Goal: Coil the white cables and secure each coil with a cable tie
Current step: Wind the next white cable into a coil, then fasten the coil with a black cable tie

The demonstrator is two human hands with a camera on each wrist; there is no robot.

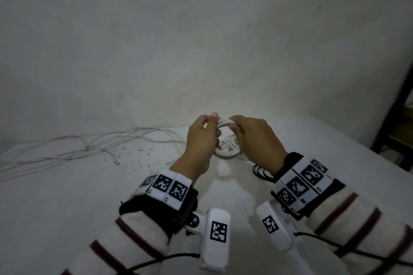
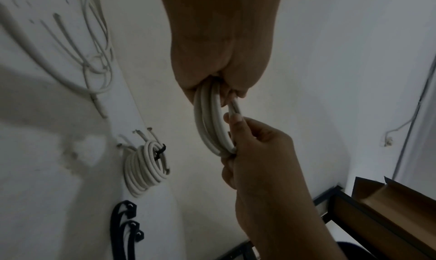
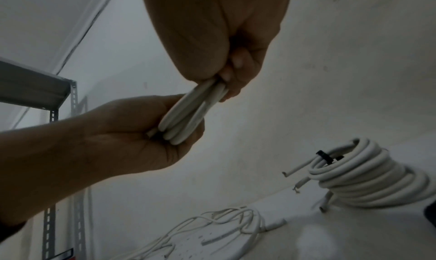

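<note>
White and springy-looking, the small cable coil (image 1: 225, 123) is held above the table (image 1: 67, 185), left hand (image 1: 202, 140) and right hand (image 1: 257, 138) pinching opposite sides, where loops likely spring apart unless gripped together.

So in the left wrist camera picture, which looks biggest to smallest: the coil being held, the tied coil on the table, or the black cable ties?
1. Held coil, though it is nearest the camera, so that may flatter it.
2. Tied coil, nearly the same.
3. Black cable ties, which run off the frame's edge.
</note>
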